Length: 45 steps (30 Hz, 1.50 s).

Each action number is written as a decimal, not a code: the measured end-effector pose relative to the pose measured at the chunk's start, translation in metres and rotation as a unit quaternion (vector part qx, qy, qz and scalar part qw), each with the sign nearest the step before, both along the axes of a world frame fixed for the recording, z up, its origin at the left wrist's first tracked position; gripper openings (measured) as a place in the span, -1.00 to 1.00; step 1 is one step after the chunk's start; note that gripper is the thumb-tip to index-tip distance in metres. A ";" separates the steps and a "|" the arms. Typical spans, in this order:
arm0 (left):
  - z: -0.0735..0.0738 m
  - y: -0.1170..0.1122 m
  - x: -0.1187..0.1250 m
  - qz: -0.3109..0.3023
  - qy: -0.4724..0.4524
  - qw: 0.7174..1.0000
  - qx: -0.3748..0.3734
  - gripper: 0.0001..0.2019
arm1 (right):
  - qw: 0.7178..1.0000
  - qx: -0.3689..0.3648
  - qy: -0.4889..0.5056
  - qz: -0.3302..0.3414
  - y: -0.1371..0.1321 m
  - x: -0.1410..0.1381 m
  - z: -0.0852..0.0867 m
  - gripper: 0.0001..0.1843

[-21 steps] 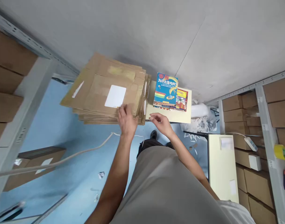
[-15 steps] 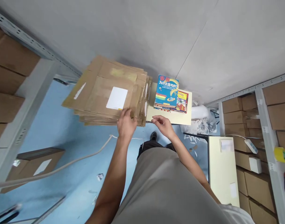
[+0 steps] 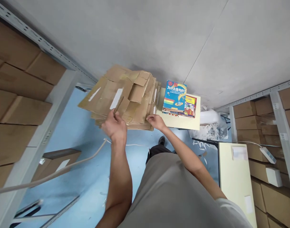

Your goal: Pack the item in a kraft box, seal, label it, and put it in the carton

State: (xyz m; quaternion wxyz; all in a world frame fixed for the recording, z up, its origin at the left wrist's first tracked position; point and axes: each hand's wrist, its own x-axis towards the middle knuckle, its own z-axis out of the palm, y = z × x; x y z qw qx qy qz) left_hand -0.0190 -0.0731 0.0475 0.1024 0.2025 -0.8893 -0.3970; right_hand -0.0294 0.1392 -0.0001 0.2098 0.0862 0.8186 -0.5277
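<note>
top cardboard sheet at 12 o'clock, on stack | left hand fingers clamped on its near edge | right hand touches stack corner, grip unclear | likely light, bends at folds; hold two edges

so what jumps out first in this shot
The stack of flattened cardboard in the middle, with the left hand gripping its top sheet and the right hand at its near right corner. Just right of it, bright books sit on a pale table.
</note>
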 end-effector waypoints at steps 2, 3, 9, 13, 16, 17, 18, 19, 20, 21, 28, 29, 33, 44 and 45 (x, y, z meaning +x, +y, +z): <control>0.009 -0.003 -0.002 0.041 -0.011 0.999 -0.024 -0.62 | 0.999 0.048 -0.023 0.008 -0.015 -0.011 -0.003 -0.83; 0.014 -0.003 -0.002 0.062 -0.012 0.997 -0.039 -0.62 | 0.997 0.075 -0.029 0.007 -0.021 -0.013 -0.004 -0.79; 0.040 -0.006 0.002 0.104 -0.012 0.991 -0.084 -0.58 | 0.975 0.206 -0.079 -0.011 -0.047 -0.014 -0.001 -0.57; 0.054 -0.021 0.002 0.130 0.022 0.987 -0.092 -0.58 | 0.973 0.203 -0.106 -0.023 -0.056 -0.016 -0.007 -0.65; 0.061 -0.038 -0.001 0.156 0.078 0.980 -0.095 -0.55 | 0.983 0.151 -0.094 -0.052 -0.055 -0.017 -0.015 -0.74; 0.061 -0.043 -0.002 0.158 0.089 0.979 -0.097 -0.53 | 0.985 0.130 -0.092 -0.062 -0.053 -0.017 -0.018 -0.76; 0.060 -0.046 -0.003 0.153 0.095 0.979 -0.099 -0.52 | 0.987 0.110 -0.088 -0.071 -0.050 -0.017 -0.020 -0.77; 0.057 -0.047 -0.004 0.141 0.091 0.981 -0.101 -0.52 | 0.989 0.093 -0.083 -0.079 -0.046 -0.017 -0.022 -0.76; 0.054 -0.046 -0.004 0.124 0.076 0.984 -0.104 -0.51 | 0.990 0.078 -0.079 -0.085 -0.041 -0.017 -0.024 -0.75; 0.049 -0.043 -0.004 0.103 0.052 0.987 -0.111 -0.50 | 0.991 0.067 -0.074 -0.090 -0.036 -0.015 -0.025 -0.73; -0.001 0.019 0.015 -0.156 -0.104 0.971 -0.146 -0.55 | 0.989 -0.025 -0.082 -0.122 0.000 0.001 -0.034 -0.58; -0.008 0.028 0.018 -0.176 -0.111 0.968 -0.140 -0.57 | 0.987 -0.041 -0.087 -0.126 0.001 0.002 -0.035 -0.57; -0.029 0.053 0.027 -0.192 -0.084 0.968 -0.140 -0.46 | 0.985 -0.084 -0.078 -0.127 -0.005 0.002 -0.034 -0.49; -0.023 0.036 -0.004 -0.169 -0.134 0.964 -0.156 -0.40 | 0.978 -0.135 0.089 -0.131 0.058 0.047 0.053 -0.47; -0.020 0.036 -0.007 -0.182 -0.146 0.958 -0.170 -0.41 | 0.975 -0.130 0.108 -0.147 0.074 0.057 0.066 -0.49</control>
